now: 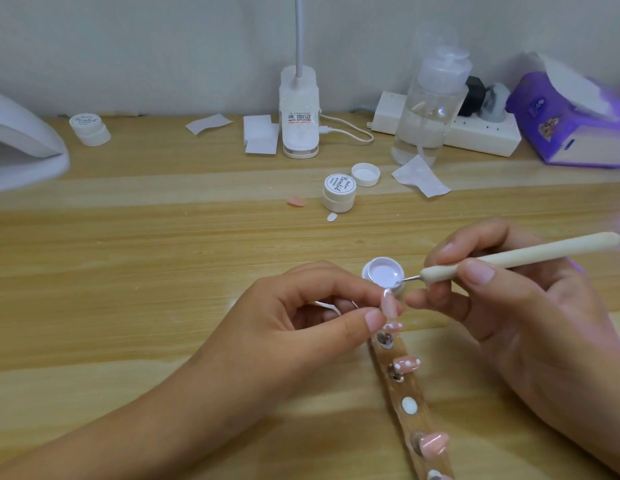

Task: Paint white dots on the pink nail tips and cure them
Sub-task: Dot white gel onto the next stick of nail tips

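Pinching a pink nail tip (388, 304) between thumb and forefinger of the left hand (267, 313), with the other fingers curled loosely underneath. Gripping a cream dotting pen (516, 255) in the right hand (530, 313), pencil-fashion, thumb and forefinger wrapped round its front end. Touching the pen's metal point to the near rim of an open pot of white paint (384, 273), right above the held tip. Pot upright on the wooden table (163, 258), just behind both sets of fingertips.

Directly below the held tip, a wooden strip (402, 386) lying flat and running toward the bottom edge. Mounted along it, from the far end:
- a dotted pink tip (393, 327), beside the left thumb
- a second dotted tip (408, 364)
- a bare white pad (409, 406)
- a plain pink tip (433, 442)

Farther back, mid-table:
- a closed white pot (339, 194)
- a loose lid (365, 174) just beside the closed pot
- a stray pink tip (295, 201) to the pot's left
- a crumpled paper wipe (421, 176) to the pot's right

Against the wall, a desk lamp base (299, 116), a clear pump bottle (428, 109), a power strip (475, 133) and a purple tissue pack (571, 123) at the right. At the far left edge, the white curing lamp (21, 147), well apart from both hands, with another small pot (89, 129) near it.
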A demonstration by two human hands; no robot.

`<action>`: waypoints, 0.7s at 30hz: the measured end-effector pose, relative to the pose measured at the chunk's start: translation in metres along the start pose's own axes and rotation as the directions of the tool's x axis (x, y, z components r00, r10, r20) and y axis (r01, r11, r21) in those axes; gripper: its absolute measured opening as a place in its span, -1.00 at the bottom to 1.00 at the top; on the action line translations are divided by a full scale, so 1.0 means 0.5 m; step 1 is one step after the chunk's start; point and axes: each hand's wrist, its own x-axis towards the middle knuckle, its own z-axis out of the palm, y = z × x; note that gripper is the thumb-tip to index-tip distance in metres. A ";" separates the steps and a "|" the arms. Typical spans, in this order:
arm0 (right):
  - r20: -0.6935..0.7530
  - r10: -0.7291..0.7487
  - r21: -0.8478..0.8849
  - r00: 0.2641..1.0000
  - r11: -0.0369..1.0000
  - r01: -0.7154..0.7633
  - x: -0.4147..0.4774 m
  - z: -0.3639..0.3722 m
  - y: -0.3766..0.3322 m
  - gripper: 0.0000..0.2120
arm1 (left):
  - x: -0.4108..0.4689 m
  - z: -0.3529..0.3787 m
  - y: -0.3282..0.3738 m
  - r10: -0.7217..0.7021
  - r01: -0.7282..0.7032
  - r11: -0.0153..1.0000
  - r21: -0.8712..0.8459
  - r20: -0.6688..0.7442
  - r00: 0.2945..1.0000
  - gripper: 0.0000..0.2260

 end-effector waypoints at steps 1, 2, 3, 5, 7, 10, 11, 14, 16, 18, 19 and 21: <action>-0.020 -0.010 -0.048 1.000 0.999 0.009 0.003 -0.003 -0.001 -0.74 | 0.000 0.000 0.000 -0.003 0.003 1.000 0.000 0.000 1.000 -0.92; -0.046 -0.022 -0.093 0.999 0.995 0.017 0.007 -0.007 -0.002 -0.72 | 0.000 0.000 0.001 -0.007 0.007 1.000 0.000 0.001 1.000 -0.93; -0.070 -0.037 -0.135 0.997 0.990 0.027 0.011 -0.011 -0.003 -0.72 | 0.001 0.000 0.000 -0.009 0.009 1.000 0.001 0.001 1.000 -0.93; -0.106 -0.069 -0.225 0.992 0.973 0.044 0.019 -0.020 -0.005 -0.81 | 0.001 0.000 -0.001 -0.014 0.014 1.000 0.006 0.000 1.000 -0.93; -0.111 -0.081 -0.338 0.991 0.940 0.039 0.025 -0.026 -0.005 -0.93 | 0.001 0.000 0.000 -0.017 0.017 1.000 0.007 -0.001 1.000 -0.93; -0.089 -0.078 -0.473 0.993 0.881 0.027 0.021 -0.027 -0.003 -0.94 | 0.001 -0.002 0.001 -0.018 0.018 1.000 0.000 -0.005 1.000 -0.93; -0.074 -0.078 -0.503 0.994 0.864 0.030 0.019 -0.025 -0.002 -0.95 | 0.000 -0.002 0.000 -0.018 0.018 1.000 0.002 -0.004 1.000 -0.92; -0.023 -0.097 -0.573 0.995 0.817 0.066 0.017 -0.020 0.005 -0.93 | -0.001 -0.003 -0.001 -0.034 0.034 0.999 0.002 -0.007 0.999 -0.86; 0.011 -0.118 -0.602 0.993 0.792 0.101 0.017 -0.018 0.009 -0.95 | -0.001 -0.004 -0.002 -0.044 0.044 0.999 -0.014 -0.011 0.999 -0.83; 0.036 -0.119 -0.623 0.992 0.773 0.116 0.019 -0.018 0.012 -0.98 | 0.000 -0.005 -0.002 -0.049 0.048 0.998 -0.038 -0.013 0.999 -0.83; 0.045 -0.117 -0.628 0.992 0.769 0.119 0.019 -0.018 0.014 -0.95 | 0.001 -0.004 -0.002 -0.047 0.046 0.998 -0.051 -0.015 0.999 -0.83; 0.054 -0.110 -0.627 0.992 0.770 0.120 0.020 -0.018 0.015 -0.93 | 0.000 -0.004 -0.002 -0.043 0.042 0.997 -0.068 -0.018 0.999 -0.84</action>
